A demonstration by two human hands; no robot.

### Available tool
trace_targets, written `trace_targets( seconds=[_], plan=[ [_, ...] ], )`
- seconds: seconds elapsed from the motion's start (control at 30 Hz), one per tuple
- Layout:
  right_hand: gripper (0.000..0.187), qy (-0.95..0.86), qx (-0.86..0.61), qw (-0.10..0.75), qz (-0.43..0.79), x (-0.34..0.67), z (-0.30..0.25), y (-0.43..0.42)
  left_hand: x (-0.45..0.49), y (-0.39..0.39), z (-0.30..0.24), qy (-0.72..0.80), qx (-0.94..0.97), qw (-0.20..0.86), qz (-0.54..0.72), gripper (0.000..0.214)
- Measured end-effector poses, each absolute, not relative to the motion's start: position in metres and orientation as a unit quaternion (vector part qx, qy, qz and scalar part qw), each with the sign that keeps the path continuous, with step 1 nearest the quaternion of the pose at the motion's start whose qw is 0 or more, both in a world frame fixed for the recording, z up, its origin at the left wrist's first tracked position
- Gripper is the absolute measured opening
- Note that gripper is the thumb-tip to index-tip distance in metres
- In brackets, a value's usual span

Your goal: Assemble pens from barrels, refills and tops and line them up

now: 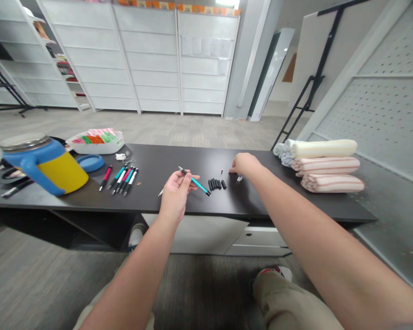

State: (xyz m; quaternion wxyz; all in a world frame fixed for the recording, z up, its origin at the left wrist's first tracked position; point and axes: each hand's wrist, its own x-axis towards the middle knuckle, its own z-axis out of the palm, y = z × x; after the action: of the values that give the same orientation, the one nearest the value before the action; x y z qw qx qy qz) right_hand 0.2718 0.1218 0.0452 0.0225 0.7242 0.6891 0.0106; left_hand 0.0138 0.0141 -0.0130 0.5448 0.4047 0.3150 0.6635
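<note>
- A teal pen [197, 182] is held in the left hand [176, 190], pinched between thumb and fingers near its dark end; its other end is pointed right and slightly down, just above the black table [179, 160].
- The right hand [245, 164] is stretched further out over the table, with the knuckles up and the fingers curled down to the surface. Whether anything is pinched under them cannot be told, as the fingertips are hidden by the back of the hand.
- A small pale part [239, 178] is seen just beside the right hand, and a tiny dark piece [221, 171] lies a little to its left.
- A short row of black caps [216, 184] is laid on the table between the two hands, close to the tip of the teal pen.
- A row of pens [123, 178] in red, teal and black is laid out to the left of the left hand.
- Further left, a yellow and blue jug [46, 166] is placed, with a blue lid [90, 162] and a plastic tray [97, 142] of coloured items behind it.
- Rolled towels [326, 166] are stacked at the right end of the table.
</note>
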Motion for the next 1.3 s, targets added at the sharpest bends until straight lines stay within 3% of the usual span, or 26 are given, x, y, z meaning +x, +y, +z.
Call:
trace_targets(
  seconds=[0.33,0.53,0.63,0.7,0.77,0.93,1.07,1.3],
  plan=[
    [0.015,0.698,0.714,0.053,0.008,0.26,0.044,0.135,0.011,0.014,-0.012,0.308,0.385,0.565,0.662,0.041],
    [0.014,0.707,0.707,-0.004,0.021,0.266,0.06,0.124,0.008,0.015,-0.011,0.3,0.348,0.581,0.672,0.043],
    [0.012,0.728,0.682,-0.073,0.01,0.268,0.066,0.101,0.008,0.016,-0.011,0.301,0.342,0.585,0.671,0.043],
    [0.014,0.743,0.642,-0.184,-0.033,0.265,0.064,0.078,0.008,0.017,-0.011,0.302,0.349,0.581,0.67,0.043],
    [0.024,0.738,0.601,-0.292,-0.094,0.257,0.054,0.053,0.008,0.017,-0.011,0.302,0.357,0.577,0.67,0.043],
    [0.025,0.663,0.497,-0.469,-0.305,0.228,0.013,-0.003,0.009,0.017,-0.011,0.301,0.36,0.574,0.671,0.043],
    [0.037,0.563,0.481,-0.53,-0.414,0.213,-0.012,-0.023,0.01,0.018,-0.012,0.297,0.358,0.57,0.677,0.041],
    [0.036,0.555,0.486,-0.554,-0.384,0.209,-0.025,-0.023,0.011,0.016,-0.012,0.303,0.374,0.561,0.673,0.039]
  ],
)
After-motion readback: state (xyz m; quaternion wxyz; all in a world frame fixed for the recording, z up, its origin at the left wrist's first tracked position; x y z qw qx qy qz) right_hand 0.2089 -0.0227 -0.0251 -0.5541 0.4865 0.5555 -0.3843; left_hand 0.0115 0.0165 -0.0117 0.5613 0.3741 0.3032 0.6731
